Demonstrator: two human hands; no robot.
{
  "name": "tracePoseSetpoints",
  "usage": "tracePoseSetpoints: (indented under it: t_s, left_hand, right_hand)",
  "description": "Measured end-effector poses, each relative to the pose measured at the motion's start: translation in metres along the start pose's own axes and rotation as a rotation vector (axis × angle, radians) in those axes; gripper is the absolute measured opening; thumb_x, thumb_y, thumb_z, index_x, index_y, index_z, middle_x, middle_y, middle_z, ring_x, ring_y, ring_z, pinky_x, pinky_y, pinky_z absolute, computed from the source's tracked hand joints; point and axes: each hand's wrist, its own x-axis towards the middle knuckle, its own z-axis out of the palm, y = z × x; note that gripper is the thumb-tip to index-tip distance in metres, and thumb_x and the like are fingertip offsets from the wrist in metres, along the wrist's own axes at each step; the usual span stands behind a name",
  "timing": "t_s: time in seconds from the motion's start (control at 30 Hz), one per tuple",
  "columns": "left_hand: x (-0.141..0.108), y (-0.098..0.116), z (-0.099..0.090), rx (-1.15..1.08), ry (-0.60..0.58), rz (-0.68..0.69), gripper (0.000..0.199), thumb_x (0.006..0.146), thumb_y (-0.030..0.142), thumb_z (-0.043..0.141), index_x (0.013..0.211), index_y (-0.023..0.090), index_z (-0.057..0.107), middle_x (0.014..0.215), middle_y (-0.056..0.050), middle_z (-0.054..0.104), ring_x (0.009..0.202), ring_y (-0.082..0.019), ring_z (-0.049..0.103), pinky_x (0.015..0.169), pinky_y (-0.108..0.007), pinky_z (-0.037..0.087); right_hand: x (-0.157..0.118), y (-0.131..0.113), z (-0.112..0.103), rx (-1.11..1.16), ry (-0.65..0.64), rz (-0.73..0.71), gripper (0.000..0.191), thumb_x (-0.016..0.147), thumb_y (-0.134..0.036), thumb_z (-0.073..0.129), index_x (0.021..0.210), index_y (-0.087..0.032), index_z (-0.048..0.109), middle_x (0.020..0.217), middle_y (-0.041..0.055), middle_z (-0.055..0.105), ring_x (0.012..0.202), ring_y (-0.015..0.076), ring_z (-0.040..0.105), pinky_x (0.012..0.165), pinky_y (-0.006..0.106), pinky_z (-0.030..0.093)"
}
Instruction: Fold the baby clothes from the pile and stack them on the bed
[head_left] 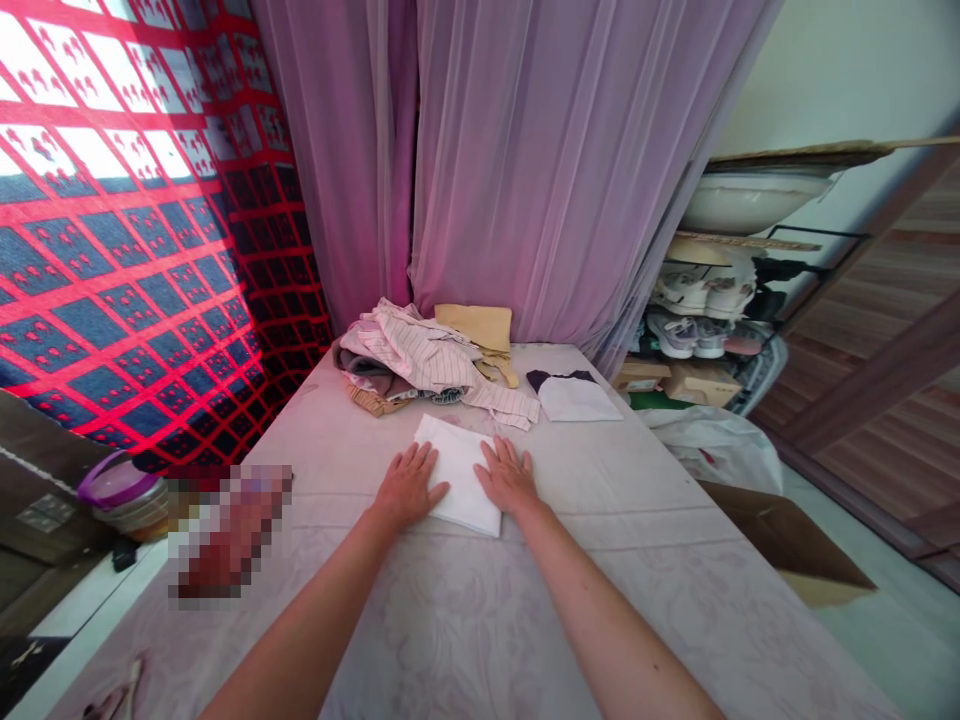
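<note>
The left hand [409, 487] and the right hand [508, 476] lie flat with their fingers spread and relaxed, grasping nothing. They rest on either side of a folded white cloth [457, 475], the right overlapping its edge and the left against the opposite edge. The cloth sits on a pale floral cover [465, 640], just in front of a heap of striped clothing [412, 355], with a tan cloth [474, 327] behind that. A white garment with dark trim [574, 397] lies to the right, apart from both hands
</note>
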Motion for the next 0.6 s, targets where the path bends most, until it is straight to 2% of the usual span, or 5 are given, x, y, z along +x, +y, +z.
tracePoseSetpoints:
  t_s: [0.13,0.2,0.27,0.4,0.6]
  left_hand:
    - [0.001,-0.001,0.001,-0.026,0.005,-0.003,0.064,0.089,0.053,0.039,0.141,0.017,0.038,0.150,-0.012,0.031,0.139,-0.031,0.025,0.109,-0.049,0.024]
    - [0.000,-0.002,0.001,-0.037,0.004,-0.003,0.064,0.089,0.053,0.039,0.141,0.017,0.038,0.150,-0.012,0.031,0.139,-0.031,0.025,0.109,-0.049,0.023]
    - [0.000,-0.002,0.001,-0.047,0.001,-0.002,0.064,0.088,0.054,0.039,0.141,0.018,0.038,0.151,-0.012,0.031,0.139,-0.031,0.024,0.110,-0.049,0.023]
    - [0.001,-0.001,0.000,-0.081,-0.010,-0.007,0.064,0.088,0.052,0.041,0.141,0.016,0.038,0.151,-0.013,0.030,0.140,-0.032,0.023,0.110,-0.051,0.021]
    - [-0.002,-0.009,-0.010,-0.173,-0.050,0.044,0.066,0.086,0.053,0.045,0.141,0.017,0.036,0.151,-0.015,0.028,0.140,-0.033,0.021,0.110,-0.053,0.022]
  right_hand:
    - [-0.010,0.006,0.000,0.068,0.127,-0.027,0.050,0.093,-0.031,0.031,0.142,-0.022,0.037,0.152,0.0089,0.027,0.140,0.0227,0.022,0.111,0.051,0.015]
    - [-0.026,0.012,-0.001,0.116,0.215,-0.108,0.049,0.087,-0.020,0.038,0.135,-0.021,0.048,0.148,0.0092,0.035,0.136,0.0212,0.031,0.111,0.045,0.022]
    - [-0.049,0.017,0.000,0.155,0.242,-0.255,0.047,0.079,-0.014,0.045,0.125,-0.021,0.058,0.143,0.0087,0.043,0.131,0.0204,0.039,0.109,0.040,0.028]
    - [-0.090,0.021,0.007,0.118,0.194,-0.486,0.040,0.078,-0.021,0.056,0.118,-0.023,0.062,0.140,0.0080,0.048,0.130,0.0227,0.040,0.107,0.041,0.031]
    - [-0.097,0.009,0.009,-0.013,0.231,-0.495,0.029,0.085,-0.020,0.055,0.113,-0.021,0.064,0.128,0.0099,0.058,0.119,0.0228,0.050,0.100,0.040,0.038]
